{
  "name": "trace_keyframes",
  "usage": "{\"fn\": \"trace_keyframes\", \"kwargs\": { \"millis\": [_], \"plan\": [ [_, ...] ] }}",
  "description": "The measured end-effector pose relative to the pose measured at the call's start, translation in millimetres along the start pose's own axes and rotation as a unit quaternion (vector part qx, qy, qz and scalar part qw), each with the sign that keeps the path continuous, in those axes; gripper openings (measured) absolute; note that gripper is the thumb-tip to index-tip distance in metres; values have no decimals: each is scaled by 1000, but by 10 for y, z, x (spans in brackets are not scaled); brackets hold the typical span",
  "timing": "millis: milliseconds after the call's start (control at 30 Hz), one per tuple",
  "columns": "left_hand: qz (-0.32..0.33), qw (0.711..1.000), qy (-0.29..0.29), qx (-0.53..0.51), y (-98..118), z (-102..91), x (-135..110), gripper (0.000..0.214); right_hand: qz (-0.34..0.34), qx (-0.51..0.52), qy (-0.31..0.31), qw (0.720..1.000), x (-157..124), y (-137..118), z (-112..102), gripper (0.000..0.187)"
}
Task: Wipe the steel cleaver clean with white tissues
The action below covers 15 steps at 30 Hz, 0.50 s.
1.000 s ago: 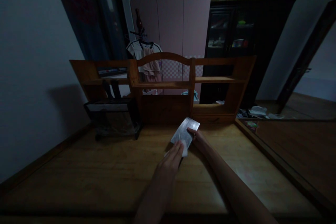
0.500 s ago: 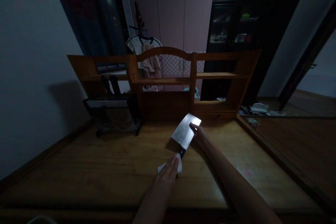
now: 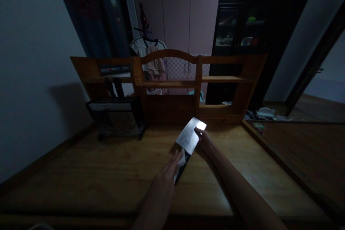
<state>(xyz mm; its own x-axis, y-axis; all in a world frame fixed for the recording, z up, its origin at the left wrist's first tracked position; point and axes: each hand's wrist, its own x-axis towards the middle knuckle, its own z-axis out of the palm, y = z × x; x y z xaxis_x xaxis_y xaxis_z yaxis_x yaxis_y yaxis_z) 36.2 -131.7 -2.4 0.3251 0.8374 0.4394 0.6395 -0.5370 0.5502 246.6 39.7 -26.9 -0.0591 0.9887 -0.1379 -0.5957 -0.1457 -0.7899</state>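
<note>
A cleaver (image 3: 189, 137) with a broad shiny blade and a black handle is held at a slant over the wooden desk (image 3: 115, 165), blade pointing away from me. My right hand (image 3: 205, 141) grips the blade by its right edge, thumb lying on the flat face. At the handle, my left hand (image 3: 170, 167) presses a white cloth or tissue (image 3: 181, 161) against the left side, close to where handle and blade meet. The lower end of the black handle shows below the cloth. The left palm and the underside of the cloth are hidden.
At the left stands a dark knife block (image 3: 115, 116) with black handles sticking up. A wooden shelf unit (image 3: 172, 83) runs along the back of the desk. A raised wooden edge (image 3: 277, 167) borders the right side.
My left hand has slid the white cloth up the handle towards the blade, uncovering the handle's lower end. The right hand and the cleaver stay nearly in place.
</note>
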Motion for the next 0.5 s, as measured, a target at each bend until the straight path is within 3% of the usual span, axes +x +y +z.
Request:
{"fn": "trace_keyframes", "kwargs": {
  "millis": [67,267,500],
  "plan": [
    [-12,999,25,33,53,67,99,60,10,0,2,1000,-5,-1,8,9],
    [-8,988,-38,147,-24,449,123,72,29,0,2,1000,-8,3,6,10],
    [-7,981,-2,192,27,403,4,68,32,3,3,999,31,3,-17,6]
  ]
}}
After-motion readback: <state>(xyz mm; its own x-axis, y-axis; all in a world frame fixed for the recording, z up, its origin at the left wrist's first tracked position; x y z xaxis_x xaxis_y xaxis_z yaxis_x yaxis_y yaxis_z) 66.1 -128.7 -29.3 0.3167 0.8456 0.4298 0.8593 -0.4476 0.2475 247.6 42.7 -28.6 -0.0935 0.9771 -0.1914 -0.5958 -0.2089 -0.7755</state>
